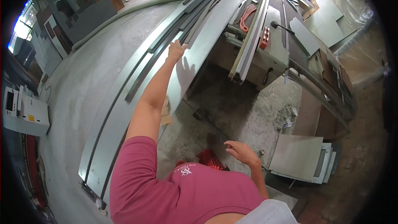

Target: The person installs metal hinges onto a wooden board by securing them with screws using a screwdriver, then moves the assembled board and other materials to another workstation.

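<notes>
On the long grey panel (124, 112), left hand (176, 51) pressed flat, fingers spread, gripping nothing; right hand (241, 151) open, empty, hovering low; panel apparently not yet lifted or shifted.

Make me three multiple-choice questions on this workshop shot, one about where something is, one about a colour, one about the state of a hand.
1. Where does the left hand rest?
A. on the long grey strips of board on the wide grey panel
B. on the white machine by the wall
C. on the floor

2. What colour is the saw-style push handle lying on the table saw?
A. blue
B. pinkish red
C. yellow

3. How is the right hand?
A. closed in a grip on a strip
B. holding a hammer
C. open, holding nothing

Answers: 1 A, the outstretched arm ends with the fingers on the strips. 2 B, the handle shows pinkish red against the grey saw top. 3 C, the fingers are spread above the dusty floor with nothing in them.
</notes>
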Tool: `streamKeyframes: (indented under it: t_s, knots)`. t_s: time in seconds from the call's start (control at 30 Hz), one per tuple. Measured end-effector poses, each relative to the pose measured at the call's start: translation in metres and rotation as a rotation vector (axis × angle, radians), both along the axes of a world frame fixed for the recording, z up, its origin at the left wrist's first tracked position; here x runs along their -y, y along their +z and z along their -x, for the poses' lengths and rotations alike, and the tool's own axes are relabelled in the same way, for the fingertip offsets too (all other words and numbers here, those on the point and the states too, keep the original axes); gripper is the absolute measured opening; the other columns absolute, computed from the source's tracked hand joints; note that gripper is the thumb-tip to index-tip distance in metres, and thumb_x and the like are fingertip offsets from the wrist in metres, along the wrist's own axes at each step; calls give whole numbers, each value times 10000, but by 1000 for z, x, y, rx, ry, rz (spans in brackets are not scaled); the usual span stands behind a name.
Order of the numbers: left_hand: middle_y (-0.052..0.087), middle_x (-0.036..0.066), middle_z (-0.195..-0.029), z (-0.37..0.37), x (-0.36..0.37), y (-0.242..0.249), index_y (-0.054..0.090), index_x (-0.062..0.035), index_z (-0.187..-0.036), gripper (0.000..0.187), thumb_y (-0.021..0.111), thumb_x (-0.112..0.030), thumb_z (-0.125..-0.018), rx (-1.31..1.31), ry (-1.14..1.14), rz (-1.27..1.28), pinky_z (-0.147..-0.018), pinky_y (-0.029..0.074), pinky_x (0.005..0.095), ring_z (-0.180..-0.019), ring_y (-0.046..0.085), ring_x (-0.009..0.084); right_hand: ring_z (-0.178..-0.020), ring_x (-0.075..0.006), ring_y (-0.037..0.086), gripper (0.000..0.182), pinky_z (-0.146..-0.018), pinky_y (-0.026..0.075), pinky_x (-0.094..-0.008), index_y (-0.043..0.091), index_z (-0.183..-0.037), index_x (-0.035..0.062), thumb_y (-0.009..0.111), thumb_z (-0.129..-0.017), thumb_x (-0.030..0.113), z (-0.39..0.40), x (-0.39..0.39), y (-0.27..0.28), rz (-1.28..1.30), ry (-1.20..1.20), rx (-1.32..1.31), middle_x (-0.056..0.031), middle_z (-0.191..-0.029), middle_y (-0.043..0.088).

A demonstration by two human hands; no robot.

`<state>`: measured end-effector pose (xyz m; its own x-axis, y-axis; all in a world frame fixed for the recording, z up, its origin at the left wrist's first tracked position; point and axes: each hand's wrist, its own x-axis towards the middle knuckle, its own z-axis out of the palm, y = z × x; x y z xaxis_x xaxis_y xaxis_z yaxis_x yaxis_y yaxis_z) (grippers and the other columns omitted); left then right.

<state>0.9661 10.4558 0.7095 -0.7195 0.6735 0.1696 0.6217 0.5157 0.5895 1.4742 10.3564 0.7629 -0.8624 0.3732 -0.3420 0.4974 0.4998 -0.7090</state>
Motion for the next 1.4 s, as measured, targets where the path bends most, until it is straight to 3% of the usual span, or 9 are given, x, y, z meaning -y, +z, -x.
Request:
streamKeyframes:
  t_s: [0.33,0.47,0.53,0.6,0.67,0.93,1.13,1.27,1.4]
  knots:
    - [578,151,-1037,7,-102,-10,568,-40,-1062,427,639,-363,-792,-232,203,336,-800,494,443,-1004,569,324,-942,-318,589,325,-793,461,-394,535,-1159,113,531,-884,286,25,-150,-14,11,14,137,-130,-1052,613]
    - [590,177,-1012,14,-102,-6,566,-21,-1005,343,622,-285,-793,-160,155,259,-787,492,455,-974,587,331,-957,-323,585,334,-803,464,-401,530,-1166,115,528,-885,294,46,-171,-12,-37,79,109,-133,-1079,603]
    - [637,203,-842,22,-92,1,521,13,-926,313,586,-276,-826,-33,44,158,-730,498,427,-849,639,308,-960,-323,584,339,-806,464,-404,526,-1170,113,527,-885,297,59,-173,-10,-44,140,96,-132,-1076,603]
    - [630,202,-823,2,-67,43,506,16,-921,331,559,-305,-858,544,10,34,-713,488,422,-806,626,340,-964,-322,583,345,-809,464,-407,523,-1175,112,526,-886,301,72,-169,-7,-49,204,84,-131,-1072,604]
    - [594,238,-813,-10,-40,56,491,27,-935,377,526,-346,-892,227,-75,-28,-689,448,422,-776,588,367,-958,-325,582,337,-809,464,-414,523,-1166,106,518,-890,299,86,-160,-3,-56,314,69,-129,-1043,608]
    - [559,230,-825,-117,189,104,491,9,-933,334,503,-324,-907,233,-44,-85,-678,426,401,-750,549,366,-940,-329,581,317,-795,464,-409,527,-1144,102,526,-888,289,131,-90,20,-67,597,-37,-132,-1017,610]
    - [479,85,-645,-255,403,130,505,-23,-894,237,514,-259,-913,523,122,-54,-572,400,320,-604,478,165,-1009,-215,553,476,-860,435,-315,365,-1317,48,503,-921,272,146,-16,16,483,0,-430,-112,-1089,568]
    - [516,16,-646,-351,538,145,530,-38,-927,199,508,-235,-920,773,241,-64,-528,398,250,-565,469,84,-1132,-274,464,609,-908,430,-382,247,-1353,53,494,-920,401,158,27,20,1143,-461,-436,-168,-1260,426]
    - [535,16,-662,-433,652,141,532,-29,-911,207,517,-235,-915,933,308,-122,-549,410,242,-591,490,84,-998,-259,535,665,-855,479,-429,285,-1282,45,582,-857,461,160,78,3,1239,-653,-375,-156,-1096,485]
